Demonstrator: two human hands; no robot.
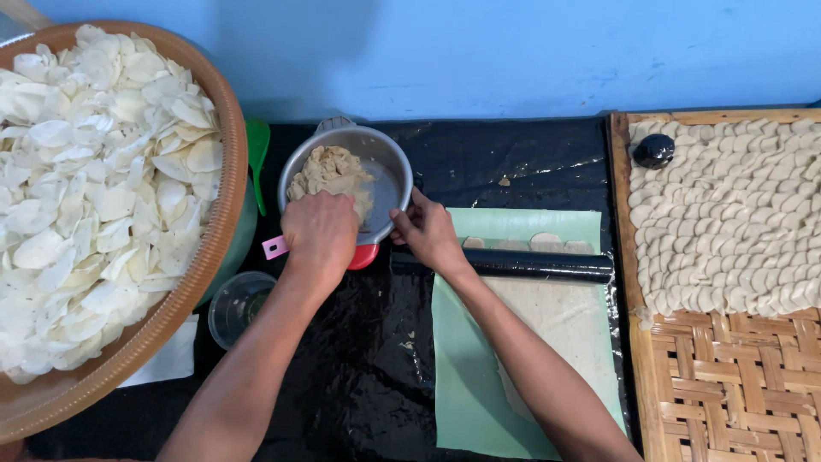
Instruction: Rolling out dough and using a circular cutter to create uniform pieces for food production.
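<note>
— See the lump of beige, crumbly dough point(329, 171)? It sits in the round metal bowl point(395, 162), heaped against the bowl's left wall, and the bowl stands on the black plastic sheet point(359, 342) at the back of the bench, close under the blue wall point(513, 51).

— And the left hand point(321, 235) is down in it?

— Down at the near edge of the lump, fingers curled under. I'd say it is clenched on a pinch of dough, though the knuckles hide what is inside. The right hand point(428, 231) grasps the bowl's rim, thumb over the edge, steadying it.

— Sensible. That dough looks sticky enough to drag the bowl along.

— So I'd judge a clean pull matters: pinch from the edge, not the middle, and keep the bowl pinned while lifting.

— What lies just beside the right wrist?

— A long black rolling pin point(522, 263) lying across a pale green sheet point(479, 376), with a thin sheet of rolled dough point(564, 316) below it and a few small flat rounds point(545, 240) above it.

— And farther out?

— On the right, a woven bamboo tray point(727, 385) with rows of overlapping pale dough discs point(735, 214) and a small dark round thing point(654, 151) in its corner. On the left, a big brown basket point(224, 197) heaped with white curled chips point(94, 171). Near the left forearm stands a clear plastic cup point(239, 304). A red and pink tool point(363, 256) peeks from under the bowl.
</note>
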